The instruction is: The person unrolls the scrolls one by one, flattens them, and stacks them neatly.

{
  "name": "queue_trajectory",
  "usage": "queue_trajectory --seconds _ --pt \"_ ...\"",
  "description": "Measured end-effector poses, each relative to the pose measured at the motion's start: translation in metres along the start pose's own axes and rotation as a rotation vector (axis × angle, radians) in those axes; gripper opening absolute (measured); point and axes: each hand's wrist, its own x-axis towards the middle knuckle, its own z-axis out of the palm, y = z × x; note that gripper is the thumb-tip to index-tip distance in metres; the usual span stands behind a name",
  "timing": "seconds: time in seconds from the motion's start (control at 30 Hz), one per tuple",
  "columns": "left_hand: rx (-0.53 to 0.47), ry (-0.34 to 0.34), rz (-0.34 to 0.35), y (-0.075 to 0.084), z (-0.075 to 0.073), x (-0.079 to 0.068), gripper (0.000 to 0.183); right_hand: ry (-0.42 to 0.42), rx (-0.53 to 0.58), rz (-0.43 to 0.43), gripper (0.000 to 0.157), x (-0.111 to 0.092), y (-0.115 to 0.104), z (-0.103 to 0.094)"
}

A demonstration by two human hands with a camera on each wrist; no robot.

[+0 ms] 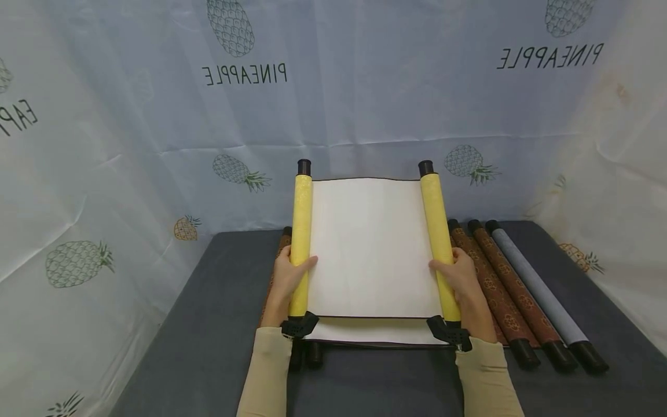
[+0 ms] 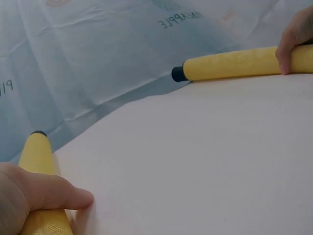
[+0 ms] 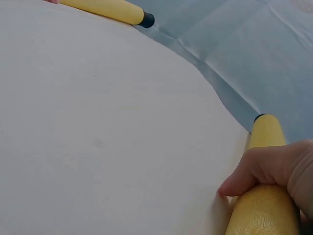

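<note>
A partly unrolled yellow scroll (image 1: 372, 249) is held up between both hands, its blank white sheet facing the head camera. My left hand (image 1: 289, 275) grips the left yellow roll (image 1: 302, 220), thumb lying over onto the white sheet. On the other side my right hand (image 1: 461, 275) grips the right yellow roll (image 1: 435, 214), its thumb also reaching onto the sheet. Black knobs cap the tops of both rolls. In the left wrist view the left thumb (image 2: 58, 192) crosses the roll; the right wrist view has the right thumb (image 3: 249, 169) doing likewise. The other fingers are mostly hidden behind the rolls.
Brown patterned scrolls (image 1: 500, 289) and a grey scroll (image 1: 539, 284) lie side by side on the dark table (image 1: 208, 324) at right. Another brown scroll (image 1: 283, 243) shows partly behind the left hand. A white pineapple-print curtain (image 1: 365, 87) hangs behind and along both sides.
</note>
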Motion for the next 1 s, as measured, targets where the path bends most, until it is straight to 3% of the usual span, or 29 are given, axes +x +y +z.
queue_trajectory --seconds 0.37,0.67,1.0 --pt "-0.021 -0.012 -0.015 -0.004 -0.011 0.005 0.050 -0.018 -0.023 -0.030 0.064 0.004 -0.001 -0.003" --pt "0.038 -0.021 -0.014 -0.007 -0.025 0.007 0.045 -0.159 -0.119 -0.103 0.069 0.005 -0.001 -0.015" --pt "0.032 -0.041 0.029 -0.011 -0.029 0.009 0.054 -0.202 -0.095 -0.068 0.073 -0.003 -0.006 -0.021"
